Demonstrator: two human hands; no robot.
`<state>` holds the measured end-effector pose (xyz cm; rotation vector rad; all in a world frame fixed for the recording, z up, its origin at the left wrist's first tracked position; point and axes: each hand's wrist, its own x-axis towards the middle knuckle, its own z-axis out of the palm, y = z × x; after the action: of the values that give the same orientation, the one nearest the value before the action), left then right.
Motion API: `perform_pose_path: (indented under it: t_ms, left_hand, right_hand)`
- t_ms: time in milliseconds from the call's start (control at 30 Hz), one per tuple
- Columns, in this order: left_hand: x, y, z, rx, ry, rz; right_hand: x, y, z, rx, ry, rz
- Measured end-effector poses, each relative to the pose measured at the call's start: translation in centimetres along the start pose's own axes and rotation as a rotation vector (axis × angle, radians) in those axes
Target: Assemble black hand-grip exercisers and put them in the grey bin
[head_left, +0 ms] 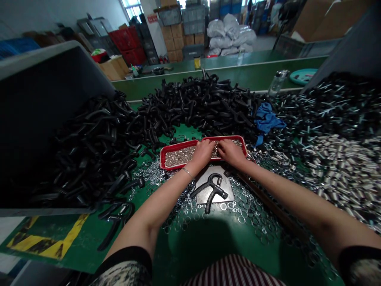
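Our left hand (202, 153) and right hand (230, 154) curl into small silver parts (181, 155) in a red tray (175, 146) mid-bench (190, 246); we cannot tell if they grip anything. A black hand grip (210, 190) lies just nearer us.

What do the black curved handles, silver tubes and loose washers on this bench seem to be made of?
The black handles look like moulded plastic: even colour, soft sheen. The silver tubes look like polished metal, glinting along their lengths; steel or aluminium, unclear. The washers look like plated steel, bright and shiny; exact metal uncertain.
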<state>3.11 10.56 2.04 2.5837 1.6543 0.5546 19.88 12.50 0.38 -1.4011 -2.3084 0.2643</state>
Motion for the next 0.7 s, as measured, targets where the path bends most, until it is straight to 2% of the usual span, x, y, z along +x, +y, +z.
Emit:
perform_pose_path:
  t_ms: [100,200,267,333,433,500,567,700]
  left_hand:
    - [-3.0,0.6,-0.8,-0.382,0.134,-0.063]
    - [-7.4,1.5,-1.3,-0.658,0.095,-0.189]
    - [-10.2,2.0,-1.2,-0.702,0.046,-0.237]
    - [-12.2,2.4,-0.9,-0.653,0.038,-0.246]
    - [-13.4,2.8,-0.3,-0.562,0.022,-0.247]
    - [-13.4,2.9,-0.1,-0.538,-0.002,-0.256]
    - [-13.2,3.1,0.0,-0.532,-0.013,-0.265]
    - [-13.1,3.5,0.0,-0.52,0.009,-0.278]
  right_hand:
    - [0.5,1.0,-0.4,0.107,0.056,0.092]
    - [0.0,1.6,-1.6,0.195,0.1,0.148]
    - [-1.6,1.4,-2.5,0.279,0.118,0.126]
    - [-4.1,0.7,-3.1,0.422,0.072,0.108]
    - [-8.2,-0.3,-3.1,0.648,-0.114,0.185]
    - [-9.9,-0.6,-2.7,0.674,-0.206,0.245]
    - [-10.5,-0.7,-2.2,0.586,-0.247,0.236]
    - [-9.7,-1.1,-1.7,0.335,-0.265,0.126]
